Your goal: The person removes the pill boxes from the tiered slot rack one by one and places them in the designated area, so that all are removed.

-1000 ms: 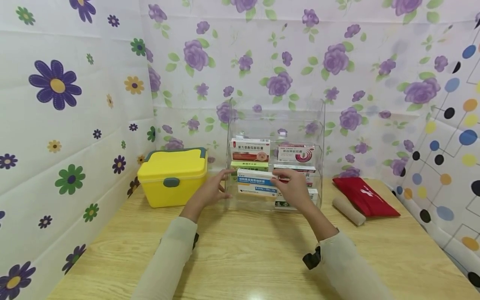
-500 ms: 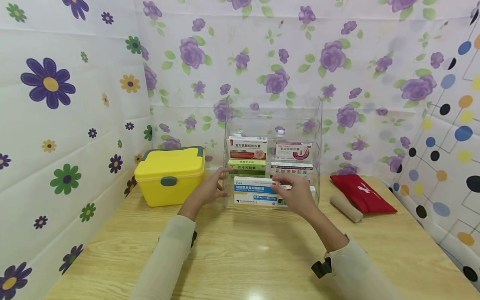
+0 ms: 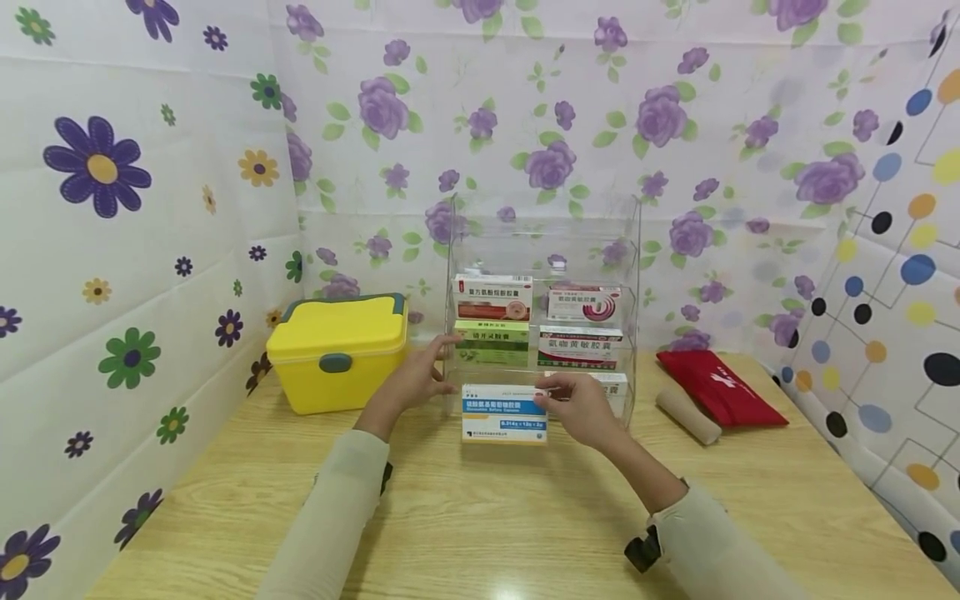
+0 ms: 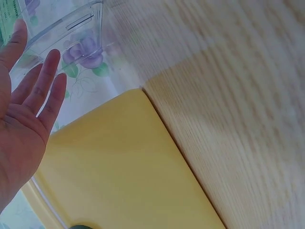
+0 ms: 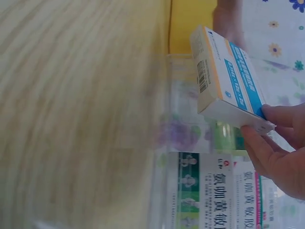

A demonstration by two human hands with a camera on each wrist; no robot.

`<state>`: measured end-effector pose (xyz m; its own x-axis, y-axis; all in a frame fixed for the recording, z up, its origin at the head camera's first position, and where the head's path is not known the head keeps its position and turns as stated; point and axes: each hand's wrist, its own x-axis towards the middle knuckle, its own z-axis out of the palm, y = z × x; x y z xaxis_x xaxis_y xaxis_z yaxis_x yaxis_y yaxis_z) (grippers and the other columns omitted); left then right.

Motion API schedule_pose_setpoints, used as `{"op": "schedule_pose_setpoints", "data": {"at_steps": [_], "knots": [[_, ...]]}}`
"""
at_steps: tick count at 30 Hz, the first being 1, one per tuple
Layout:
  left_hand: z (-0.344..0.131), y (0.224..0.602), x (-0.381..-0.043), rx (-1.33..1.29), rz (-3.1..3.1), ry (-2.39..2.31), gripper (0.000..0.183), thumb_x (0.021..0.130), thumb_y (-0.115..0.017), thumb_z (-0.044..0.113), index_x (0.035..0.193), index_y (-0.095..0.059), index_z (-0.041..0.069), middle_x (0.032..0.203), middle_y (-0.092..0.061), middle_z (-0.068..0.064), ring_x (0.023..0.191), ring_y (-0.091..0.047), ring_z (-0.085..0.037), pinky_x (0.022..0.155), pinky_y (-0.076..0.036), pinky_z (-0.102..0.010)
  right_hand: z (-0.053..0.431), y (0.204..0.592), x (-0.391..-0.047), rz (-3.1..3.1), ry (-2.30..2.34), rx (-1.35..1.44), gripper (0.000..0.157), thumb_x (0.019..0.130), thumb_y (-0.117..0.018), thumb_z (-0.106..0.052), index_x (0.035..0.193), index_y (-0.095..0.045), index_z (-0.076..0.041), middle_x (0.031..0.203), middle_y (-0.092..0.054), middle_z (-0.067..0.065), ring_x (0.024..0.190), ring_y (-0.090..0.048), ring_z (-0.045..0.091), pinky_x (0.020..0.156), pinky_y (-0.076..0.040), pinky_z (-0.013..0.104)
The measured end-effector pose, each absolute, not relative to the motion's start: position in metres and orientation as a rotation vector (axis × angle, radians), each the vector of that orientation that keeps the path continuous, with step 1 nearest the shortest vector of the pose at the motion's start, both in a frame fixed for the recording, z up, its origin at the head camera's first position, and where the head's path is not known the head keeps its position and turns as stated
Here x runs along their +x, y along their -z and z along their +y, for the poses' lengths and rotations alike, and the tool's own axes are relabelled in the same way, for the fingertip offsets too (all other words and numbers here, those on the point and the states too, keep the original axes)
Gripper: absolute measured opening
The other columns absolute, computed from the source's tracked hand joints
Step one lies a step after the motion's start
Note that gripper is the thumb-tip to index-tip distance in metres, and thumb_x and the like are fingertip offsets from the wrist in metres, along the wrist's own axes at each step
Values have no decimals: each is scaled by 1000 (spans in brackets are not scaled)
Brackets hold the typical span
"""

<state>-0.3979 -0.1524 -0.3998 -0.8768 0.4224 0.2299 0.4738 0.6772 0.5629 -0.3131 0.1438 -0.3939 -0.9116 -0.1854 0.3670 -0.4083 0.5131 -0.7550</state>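
Note:
My right hand (image 3: 583, 408) pinches the right end of a white medicine box (image 3: 501, 421) with a blue band. The box is upright, in front of the lower left of a clear tiered display rack (image 3: 546, 237). In the right wrist view, thumb and fingers grip one end of that box (image 5: 231, 76). My left hand (image 3: 415, 381) is at the rack's left side, fingertips right at its edge. Its fingers look extended and hold nothing in the left wrist view. Behind the held box, a green medicine box (image 3: 492, 343) stands in the rack's middle tier.
Other medicine boxes, including a red-and-white one (image 3: 493, 298) and a pink-and-white one (image 3: 585, 305), stand in the rack. A yellow lidded case (image 3: 337, 354) is at left. To the right lie a beige roll (image 3: 687, 417) and a red pouch (image 3: 722, 387) on the wooden table (image 3: 480, 517).
My right hand has drawn the blue-banded medicine box out of the rack's lowest left compartment, forward and down. The left hand has stayed at the rack's side.

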Motion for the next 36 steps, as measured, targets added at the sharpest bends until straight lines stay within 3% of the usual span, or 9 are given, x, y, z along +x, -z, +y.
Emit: {"op": "schedule_pose_setpoints", "data": {"at_steps": [9, 16, 28, 36], "knots": [[-153, 402, -399, -731, -2812, 976, 86, 82, -81, 13, 149, -31, 34, 141, -54, -20, 90, -69, -22, 83, -57, -40, 140, 413, -326, -2544, -1419, 520, 13, 86, -76, -4, 99, -76, -4, 101, -73, 9, 88, -70, 24, 71, -58, 30], [-152, 401, -399, -711, -2816, 990, 86, 83, -81, 11, 148, -31, 35, 140, -54, -20, 90, -69, -22, 83, -57, -41, 140, 421, -334, -2538, -1474, 624, 10, 87, -75, -3, 96, -76, -1, 90, -70, 8, 73, -58, 17, 60, -49, 24], [-152, 400, -398, -691, -2835, 1016, 85, 84, -80, 10, 148, -31, 36, 140, -54, -20, 88, -68, -20, 83, -57, -41, 137, 432, -347, -2645, -1410, 650, 15, 89, -72, -5, 103, -75, 1, 98, -70, 10, 85, -65, 17, 69, -55, 28], [-151, 400, -398, -699, -2832, 1013, 85, 84, -80, 11, 148, -30, 37, 140, -54, -21, 85, -68, -19, 84, -56, -42, 138, 432, -349, -2644, -1389, 678, 14, 89, -72, -2, 102, -75, 0, 100, -71, 12, 82, -63, 19, 64, -52, 27]]}}
